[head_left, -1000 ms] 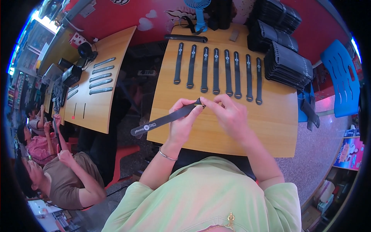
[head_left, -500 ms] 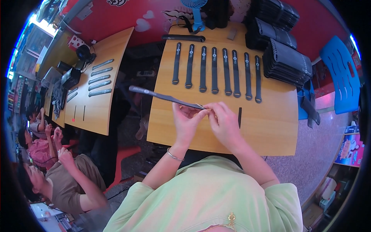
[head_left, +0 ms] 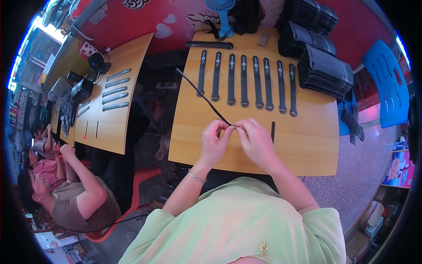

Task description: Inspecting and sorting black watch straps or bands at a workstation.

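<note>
My left hand (head_left: 215,143) and my right hand (head_left: 258,143) meet over the near part of the wooden table (head_left: 202,154). Between them they pinch one end of a black strap (head_left: 212,106). The rest of this strap slants up to the far left, edge-on, with its tip past the table's left edge. Fingertips hide the pinched end. Beyond my hands, several similar black straps (head_left: 244,83) lie in a row, each with a ring-like loop at its near end. A short black strip (head_left: 273,132) lies just right of my right hand.
Stacks of black folded sheets (head_left: 325,72) stand at the back right. A blue fan (head_left: 224,22) and a long black bundle (head_left: 209,44) are at the back left. On the left, a person in a brown shirt (head_left: 83,204) sits by another table (head_left: 116,138). A blue chair (head_left: 387,83) stands right.
The strap's free end has swung up and away to the right, and the strap has turned edge-on. Both hands still pinch its near end. The person on the left has shifted their arms.
</note>
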